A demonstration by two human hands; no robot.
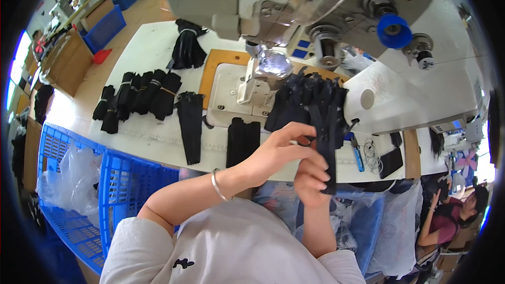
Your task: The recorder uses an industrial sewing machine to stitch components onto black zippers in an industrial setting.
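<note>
Both hands meet in front of the sewing machine (255, 92), at a long black zipper (328, 150) hanging down from a heap. My left hand (286, 150) has its fingers closed at the zipper's edge; a small dark, reddish-edged thing shows between them, too small to name. Below it, my right hand (311, 180) is curled round the zipper's lower end. The heap of black zippers (286, 100) lies right of the machine's needle area. Closer to me, a folded black bundle (243, 139) sits beside my left forearm, and a flat stack of zippers (189, 126) lies further left.
Tied black bundles (139, 92) line the table's left, another (188, 44) behind. A blue cutter (358, 155) and a black pad (391, 163) lie right. Blue crates (129, 179) stand lower left. Plastic bags (397, 231) hang at the front edge; another person (447, 215) sits far right.
</note>
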